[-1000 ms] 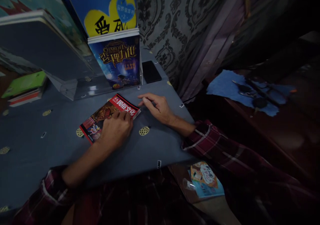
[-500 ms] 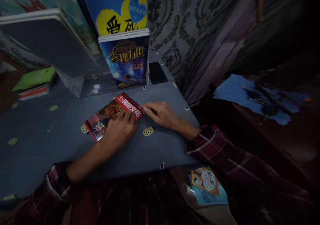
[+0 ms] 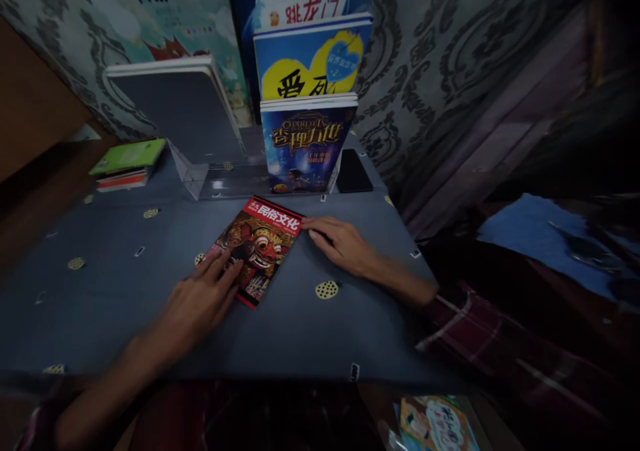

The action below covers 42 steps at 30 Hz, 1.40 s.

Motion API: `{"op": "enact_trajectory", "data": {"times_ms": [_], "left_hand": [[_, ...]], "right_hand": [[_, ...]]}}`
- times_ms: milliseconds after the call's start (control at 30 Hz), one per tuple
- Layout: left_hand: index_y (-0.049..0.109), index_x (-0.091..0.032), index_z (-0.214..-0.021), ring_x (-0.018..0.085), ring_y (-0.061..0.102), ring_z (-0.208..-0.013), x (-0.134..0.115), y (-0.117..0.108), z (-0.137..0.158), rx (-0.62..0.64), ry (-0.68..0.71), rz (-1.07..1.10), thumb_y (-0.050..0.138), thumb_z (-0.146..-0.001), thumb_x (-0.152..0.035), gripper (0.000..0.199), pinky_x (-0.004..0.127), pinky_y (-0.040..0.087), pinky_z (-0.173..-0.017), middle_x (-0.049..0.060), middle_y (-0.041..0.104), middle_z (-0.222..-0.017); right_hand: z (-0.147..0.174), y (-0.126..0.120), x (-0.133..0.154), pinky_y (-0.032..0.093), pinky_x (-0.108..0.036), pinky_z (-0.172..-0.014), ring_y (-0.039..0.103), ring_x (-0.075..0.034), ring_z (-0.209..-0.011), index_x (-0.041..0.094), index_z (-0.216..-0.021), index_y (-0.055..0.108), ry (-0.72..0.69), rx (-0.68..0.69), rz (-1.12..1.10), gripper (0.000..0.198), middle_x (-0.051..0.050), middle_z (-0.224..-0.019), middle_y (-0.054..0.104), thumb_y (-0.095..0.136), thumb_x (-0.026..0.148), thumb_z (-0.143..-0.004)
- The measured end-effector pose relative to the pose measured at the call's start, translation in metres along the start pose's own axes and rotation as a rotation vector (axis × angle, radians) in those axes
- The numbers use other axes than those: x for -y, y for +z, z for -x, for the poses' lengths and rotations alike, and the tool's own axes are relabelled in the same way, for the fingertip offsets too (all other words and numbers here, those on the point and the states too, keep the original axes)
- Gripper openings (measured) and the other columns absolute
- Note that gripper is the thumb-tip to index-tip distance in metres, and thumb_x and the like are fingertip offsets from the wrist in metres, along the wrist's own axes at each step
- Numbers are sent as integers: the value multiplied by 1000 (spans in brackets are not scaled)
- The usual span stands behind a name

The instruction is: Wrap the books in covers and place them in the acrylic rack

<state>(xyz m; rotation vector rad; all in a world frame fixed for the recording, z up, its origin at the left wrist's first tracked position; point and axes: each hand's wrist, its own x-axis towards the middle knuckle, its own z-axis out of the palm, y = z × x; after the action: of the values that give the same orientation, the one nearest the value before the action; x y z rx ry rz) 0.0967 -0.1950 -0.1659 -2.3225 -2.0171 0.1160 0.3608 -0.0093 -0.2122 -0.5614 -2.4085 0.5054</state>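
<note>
A thin book (image 3: 267,244) with a red title band and a colourful mask on its cover lies at an angle on the table. My left hand (image 3: 207,294) rests over its lower left side, fingers stretched out, hiding part of the cover. At the upper right corner, my right hand (image 3: 343,243) has its thumb and forefinger close together on the book's edge. The other fingers of that hand are partly curled, and the exact grip is hard to see.
Behind the book, a clear stand (image 3: 193,177) carries upright books, including a dark blue one (image 3: 305,147). A black phone (image 3: 355,171) lies to its right. Several stacked books (image 3: 127,161) sit at the left. A blue cloth (image 3: 540,244) is at the far right.
My left hand has slid from the upper part of the cover to its lower left, uncovering the mask picture. The right hand stays at the corner. The view has shifted left and up.
</note>
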Motion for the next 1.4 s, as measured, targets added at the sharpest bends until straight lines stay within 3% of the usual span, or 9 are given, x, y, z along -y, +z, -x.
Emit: {"op": "enact_trajectory", "data": {"times_ms": [233, 433, 567, 800, 900, 1100, 1267, 1400], "left_hand": [[57, -24, -145, 37, 50, -142, -3, -13, -3, 110, 64, 18, 59, -96, -38, 51, 49, 61, -93, 15, 52, -155], [59, -23, -142, 30, 56, -137, 1, -4, -5, -25, 260, 64, 56, -101, -36, 43, 47, 55, -105, 12, 61, -146], [62, -20, -139, 29, 60, -133, 2, 0, -4, -52, 373, 8, 50, -103, -24, 38, 44, 59, -99, 14, 65, -141], [62, -22, -139, 24, 61, -133, 9, -8, -6, -28, 388, 70, 44, -101, -12, 44, 40, 58, -100, 11, 66, -140], [65, -23, -136, 23, 64, -128, 8, -12, -8, -24, 384, 96, 43, -101, -12, 42, 38, 59, -98, 9, 69, -137], [68, -21, -131, 26, 69, -120, -1, -7, -6, -103, 336, 44, 47, -104, -36, 37, 40, 61, -92, 11, 71, -132], [66, -22, -133, 24, 68, -120, 4, -1, -2, -128, 332, 105, 46, -103, -30, 36, 38, 60, -90, 9, 70, -135], [67, -23, -130, 21, 68, -119, 10, -1, -3, -144, 313, 215, 43, -105, -27, 35, 36, 58, -93, 7, 72, -131]], "right_hand": [[-17, 10, -11, 55, -49, -100, 69, -26, -113, 21, -121, 70, 22, 13, -19, 30, -10, -120, 75, 46, 24, -103], [-12, 17, -11, 49, -55, -107, 64, -28, -122, 24, -126, 68, 32, 16, -26, 32, -9, -127, 72, 48, 21, -101], [-10, 18, -10, 47, -56, -108, 62, -30, -124, 22, -128, 68, 30, 19, -36, 34, -10, -130, 71, 51, 20, -98], [-3, 18, 5, 49, -54, -105, 62, -29, -122, 23, -125, 70, -30, 29, -82, 33, -9, -126, 73, 50, 21, -99], [0, 19, 14, 50, -55, -105, 62, -28, -122, 23, -126, 69, -45, 44, -97, 34, -9, -126, 74, 49, 19, -99], [10, 29, 57, 51, -51, -106, 61, -26, -127, 20, -124, 69, -139, 78, -62, 30, -11, -123, 74, 50, 20, -101], [24, 39, 102, 51, -49, -108, 61, -25, -128, 17, -120, 71, -339, 175, 15, 27, -11, -124, 75, 51, 18, -102], [29, 43, 113, 49, -48, -110, 62, -24, -128, 18, -116, 72, -340, 187, 27, 24, -10, -127, 75, 53, 18, -102]]}}
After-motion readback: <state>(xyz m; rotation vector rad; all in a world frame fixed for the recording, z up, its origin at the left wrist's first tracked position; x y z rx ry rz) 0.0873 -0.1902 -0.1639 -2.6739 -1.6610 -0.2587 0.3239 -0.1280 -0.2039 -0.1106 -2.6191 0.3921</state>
